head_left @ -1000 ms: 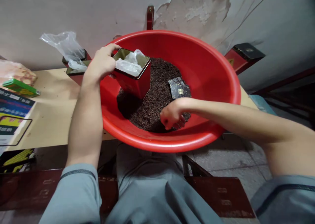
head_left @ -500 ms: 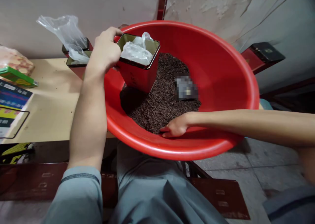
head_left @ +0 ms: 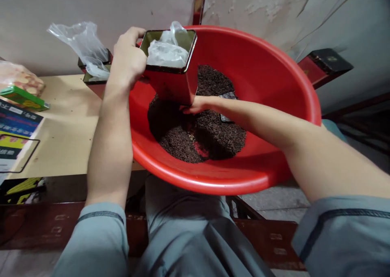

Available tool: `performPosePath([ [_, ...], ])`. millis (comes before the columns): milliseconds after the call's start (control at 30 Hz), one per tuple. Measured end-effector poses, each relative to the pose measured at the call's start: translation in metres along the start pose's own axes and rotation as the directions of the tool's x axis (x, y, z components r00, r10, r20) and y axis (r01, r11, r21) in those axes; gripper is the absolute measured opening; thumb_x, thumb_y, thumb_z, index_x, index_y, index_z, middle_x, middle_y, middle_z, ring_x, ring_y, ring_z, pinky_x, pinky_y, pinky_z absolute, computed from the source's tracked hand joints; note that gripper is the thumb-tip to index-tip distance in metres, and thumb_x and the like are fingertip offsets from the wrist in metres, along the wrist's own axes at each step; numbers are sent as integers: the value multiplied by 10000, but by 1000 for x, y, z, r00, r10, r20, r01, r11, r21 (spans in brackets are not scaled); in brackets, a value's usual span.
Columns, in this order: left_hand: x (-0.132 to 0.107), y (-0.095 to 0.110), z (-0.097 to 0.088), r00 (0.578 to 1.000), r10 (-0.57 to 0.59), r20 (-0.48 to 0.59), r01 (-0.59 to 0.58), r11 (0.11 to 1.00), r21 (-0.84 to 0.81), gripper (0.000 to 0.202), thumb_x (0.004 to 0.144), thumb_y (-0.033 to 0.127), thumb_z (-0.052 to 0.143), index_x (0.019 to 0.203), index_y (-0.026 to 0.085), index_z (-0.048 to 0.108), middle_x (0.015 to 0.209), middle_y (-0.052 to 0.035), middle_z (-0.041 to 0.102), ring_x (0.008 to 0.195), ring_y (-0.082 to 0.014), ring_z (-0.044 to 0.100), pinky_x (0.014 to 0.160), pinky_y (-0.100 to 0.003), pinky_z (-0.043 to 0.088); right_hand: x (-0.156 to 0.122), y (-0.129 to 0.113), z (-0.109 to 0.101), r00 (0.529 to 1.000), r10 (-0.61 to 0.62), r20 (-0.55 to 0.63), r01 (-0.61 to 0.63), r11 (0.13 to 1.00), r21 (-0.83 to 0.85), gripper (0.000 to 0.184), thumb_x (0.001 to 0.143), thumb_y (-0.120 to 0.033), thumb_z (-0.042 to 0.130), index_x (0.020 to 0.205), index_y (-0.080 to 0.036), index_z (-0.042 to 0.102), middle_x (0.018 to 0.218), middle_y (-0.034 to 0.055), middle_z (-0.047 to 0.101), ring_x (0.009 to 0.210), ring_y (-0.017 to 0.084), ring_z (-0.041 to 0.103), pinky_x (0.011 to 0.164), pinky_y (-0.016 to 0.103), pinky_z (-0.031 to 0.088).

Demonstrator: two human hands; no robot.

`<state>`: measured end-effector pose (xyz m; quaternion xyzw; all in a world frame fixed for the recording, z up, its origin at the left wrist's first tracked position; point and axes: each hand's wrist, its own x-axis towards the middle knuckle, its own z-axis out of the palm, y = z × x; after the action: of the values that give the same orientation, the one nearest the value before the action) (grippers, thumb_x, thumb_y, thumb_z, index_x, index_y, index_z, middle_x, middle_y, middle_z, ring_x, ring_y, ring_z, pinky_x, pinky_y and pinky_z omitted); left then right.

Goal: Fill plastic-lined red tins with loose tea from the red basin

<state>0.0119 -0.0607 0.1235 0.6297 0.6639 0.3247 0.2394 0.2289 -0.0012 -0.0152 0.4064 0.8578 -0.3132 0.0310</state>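
Observation:
My left hand is shut on the rim and side of a red tea tin, held over a big red plastic basin. Crumpled clear plastic bag fills the tin's open top. Dark, dry, loose tea leaves cover the basin's bottom. At the tin's lower corner, my right hand reaches into the leaves, its fingers in shadow and partly hidden. Behind it runs a groove where the red bottom shows through. A small grey packet lies on the leaves, partly covered by my right forearm.
Left of the basin, two red tins with a plastic bag stand on a pale tabletop. A green box and printed packaging lie further left. A black-lidded red tin is beyond the basin's right rim.
My right hand has moved from the basin's near side up and left to the tin's bottom, leaving a groove in the leaves. The tin has risen slightly in my left hand.

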Motion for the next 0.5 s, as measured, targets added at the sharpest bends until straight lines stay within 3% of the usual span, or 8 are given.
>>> performPosePath([
  [100, -4, 2, 1, 993, 113, -44, -118, 985, -125, 523, 1001, 226, 609, 1521, 231, 674, 1359, -17, 774, 903, -193, 737, 612, -291, 638, -30, 21, -36, 983, 181, -18, -169, 947, 274, 384, 964, -49, 644, 1329, -118, 740, 1315, 124, 795, 1053, 198, 757, 907, 330, 632],
  [167, -8, 6, 5, 988, 137, 67, -126, 980, -153, 574, 973, 146, 582, 1536, 209, 672, 1326, -55, 793, 893, -206, 752, 588, -269, 599, -58, 34, -62, 952, 289, -100, -231, 894, 384, 367, 951, -60, 694, 1311, -110, 749, 1271, 151, 804, 976, 202, 778, 861, 335, 650],
  [267, -14, 15, 20, 946, 172, 274, -141, 981, -130, 661, 910, 48, 585, 1548, 195, 676, 1387, -87, 781, 913, -198, 770, 682, -266, 601, -91, 39, -87, 848, 384, -366, -195, 867, 459, 447, 948, -50, 694, 1395, -39, 704, 1221, 194, 803, 877, 132, 744, 816, 284, 588],
  [367, -19, 21, 44, 885, 174, 432, -185, 983, -16, 696, 852, 66, 636, 1520, 248, 712, 1377, -64, 786, 963, -239, 789, 785, -314, 642, -106, 27, -85, 743, 292, -602, -103, 939, 328, 489, 869, -39, 760, 1357, -37, 738, 1147, 139, 819, 932, 118, 718, 816, 259, 517],
  [433, -21, 21, 62, 878, 164, 450, -225, 971, 86, 676, 837, 125, 660, 1495, 268, 721, 1353, -59, 794, 1027, -290, 787, 829, -355, 659, -107, 15, -74, 744, 193, -640, -79, 976, 202, 442, 851, -88, 787, 1293, -94, 790, 1117, 104, 828, 978, 168, 733, 851, 283, 539],
  [500, -23, 16, 77, 885, 183, 427, -276, 946, 167, 625, 841, 161, 658, 1457, 241, 726, 1328, -87, 802, 1069, -310, 778, 861, -368, 654, -106, 5, -61, 786, 123, -606, -93, 992, 81, 350, 869, -165, 778, 1214, -157, 834, 1102, 82, 832, 1000, 227, 751, 899, 334, 576],
])
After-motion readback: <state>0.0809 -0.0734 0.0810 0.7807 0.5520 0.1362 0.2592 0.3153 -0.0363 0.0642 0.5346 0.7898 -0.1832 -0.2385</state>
